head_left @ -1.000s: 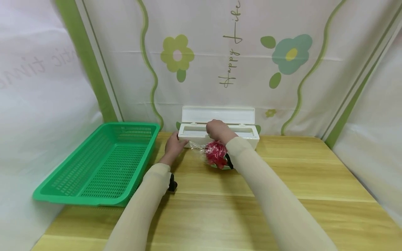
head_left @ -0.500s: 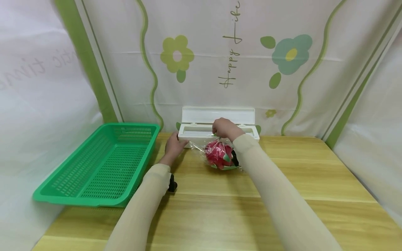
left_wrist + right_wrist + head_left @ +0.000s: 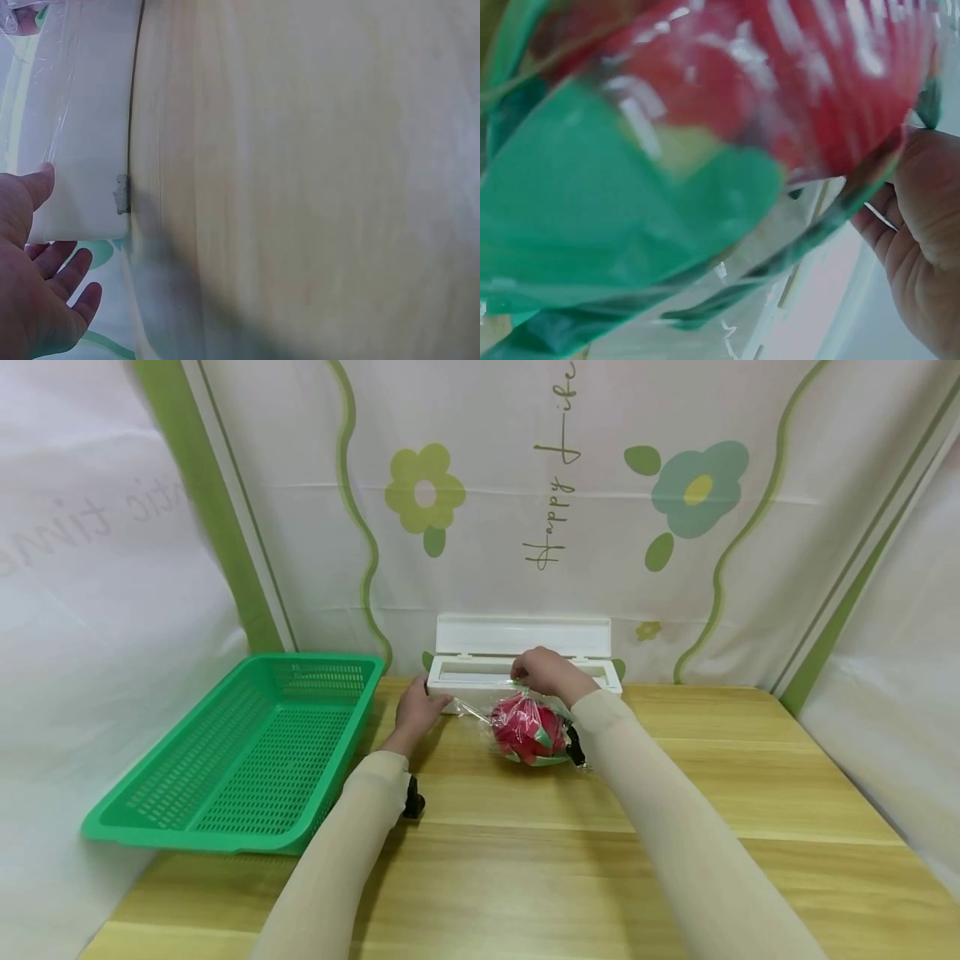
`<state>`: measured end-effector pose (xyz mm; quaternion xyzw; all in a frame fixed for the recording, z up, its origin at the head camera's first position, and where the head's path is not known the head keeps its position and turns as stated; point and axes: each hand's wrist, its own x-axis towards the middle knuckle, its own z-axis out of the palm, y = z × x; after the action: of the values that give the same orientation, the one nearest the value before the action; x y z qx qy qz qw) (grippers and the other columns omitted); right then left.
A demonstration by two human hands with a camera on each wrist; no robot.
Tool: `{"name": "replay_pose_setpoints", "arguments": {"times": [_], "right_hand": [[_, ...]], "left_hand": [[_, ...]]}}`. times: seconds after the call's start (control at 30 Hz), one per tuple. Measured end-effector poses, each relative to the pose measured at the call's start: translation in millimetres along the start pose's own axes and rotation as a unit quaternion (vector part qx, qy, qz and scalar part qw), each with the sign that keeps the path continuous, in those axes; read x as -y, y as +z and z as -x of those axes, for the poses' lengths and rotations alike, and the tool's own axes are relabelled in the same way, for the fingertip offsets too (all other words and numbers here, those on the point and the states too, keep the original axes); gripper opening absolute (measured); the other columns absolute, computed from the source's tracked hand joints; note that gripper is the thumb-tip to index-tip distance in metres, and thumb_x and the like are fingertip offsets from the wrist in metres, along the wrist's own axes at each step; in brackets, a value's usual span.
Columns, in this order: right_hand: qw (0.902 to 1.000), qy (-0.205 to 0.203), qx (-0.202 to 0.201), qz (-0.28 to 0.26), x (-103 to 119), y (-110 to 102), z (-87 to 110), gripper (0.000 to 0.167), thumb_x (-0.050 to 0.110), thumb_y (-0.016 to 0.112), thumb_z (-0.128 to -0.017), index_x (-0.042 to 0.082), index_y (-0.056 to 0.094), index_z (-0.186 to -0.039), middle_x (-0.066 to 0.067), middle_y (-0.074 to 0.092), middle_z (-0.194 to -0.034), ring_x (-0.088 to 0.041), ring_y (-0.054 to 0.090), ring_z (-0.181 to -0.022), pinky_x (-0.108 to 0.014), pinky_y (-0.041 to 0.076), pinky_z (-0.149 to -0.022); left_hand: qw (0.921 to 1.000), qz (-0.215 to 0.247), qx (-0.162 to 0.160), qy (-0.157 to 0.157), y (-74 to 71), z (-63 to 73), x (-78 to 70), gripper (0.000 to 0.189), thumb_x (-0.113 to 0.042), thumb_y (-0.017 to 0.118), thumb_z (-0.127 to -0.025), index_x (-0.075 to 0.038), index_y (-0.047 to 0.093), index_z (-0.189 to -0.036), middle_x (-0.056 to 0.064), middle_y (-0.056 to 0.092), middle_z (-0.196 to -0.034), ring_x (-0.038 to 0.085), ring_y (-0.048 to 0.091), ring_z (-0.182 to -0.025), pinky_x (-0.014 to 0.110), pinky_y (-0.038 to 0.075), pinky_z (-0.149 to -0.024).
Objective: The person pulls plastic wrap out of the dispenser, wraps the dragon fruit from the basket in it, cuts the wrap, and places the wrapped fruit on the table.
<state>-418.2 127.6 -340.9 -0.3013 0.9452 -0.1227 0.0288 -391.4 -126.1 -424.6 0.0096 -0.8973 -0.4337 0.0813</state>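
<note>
A red dragon fruit [image 3: 525, 727] with green scales, wrapped in shiny clear film, is in front of the white cling film dispenser [image 3: 450, 697]. My right hand [image 3: 546, 670] pinches its top through the film; in the right wrist view the dragon fruit [image 3: 802, 90] fills much of the picture, and the hand [image 3: 930, 240] shows at the right edge. With thumb in front and fingers round the end, my left hand [image 3: 416, 710] holds the dispenser's left corner. The left wrist view shows that thumb [image 3: 37, 186] on film over the front face. Film [image 3: 472, 710] stretches between the dispenser and the fruit.
The dispenser's lid [image 3: 525, 635] stands raised against the patterned curtain [image 3: 495, 527]. To the left, a green plastic basket [image 3: 356, 735] with slotted walls rests on the wooden table [image 3: 510, 877]. White curtains [image 3: 900, 635] enclose the sides.
My right hand has moved a little to the right along the dispenser, and more of the wrapped dragon fruit now shows. The left hand stays at the dispenser's left end.
</note>
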Motion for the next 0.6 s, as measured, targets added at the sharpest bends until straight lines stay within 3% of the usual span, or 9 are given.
{"name": "replay_pose_setpoints", "arguments": {"times": [0.2, 0.6], "right_hand": [[0.9994, 0.005, -0.007, -0.032, -1.3, 7.2, 5.4, 0.023, 0.000, 0.052, -0.098, 0.002, 0.065, -0.117, -0.011, 0.064, -0.116, -0.027, 0.059, -0.110, -0.040, 0.047, -0.095], [0.9995, 0.011, -0.022, -0.018, -2.9, 14.6, 5.8, 0.028, -0.006, 0.049, -0.096, 0.000, 0.062, -0.119, -0.013, 0.061, -0.121, -0.030, 0.054, -0.117, -0.041, 0.042, -0.101]], "left_hand": [[1.0000, 0.002, 0.000, 0.003, 0.9, 0.2, 0.3, 0.054, -0.030, 0.068, -0.093, -0.005, 0.046, -0.136, 0.015, 0.058, -0.129, 0.031, 0.054, -0.117, 0.046, 0.046, -0.093], [1.0000, 0.000, 0.000, -0.001, 0.6, -1.1, -0.9, 0.055, -0.030, 0.068, -0.092, -0.005, 0.047, -0.136, 0.015, 0.057, -0.130, 0.031, 0.053, -0.118, 0.046, 0.045, -0.094]]}}
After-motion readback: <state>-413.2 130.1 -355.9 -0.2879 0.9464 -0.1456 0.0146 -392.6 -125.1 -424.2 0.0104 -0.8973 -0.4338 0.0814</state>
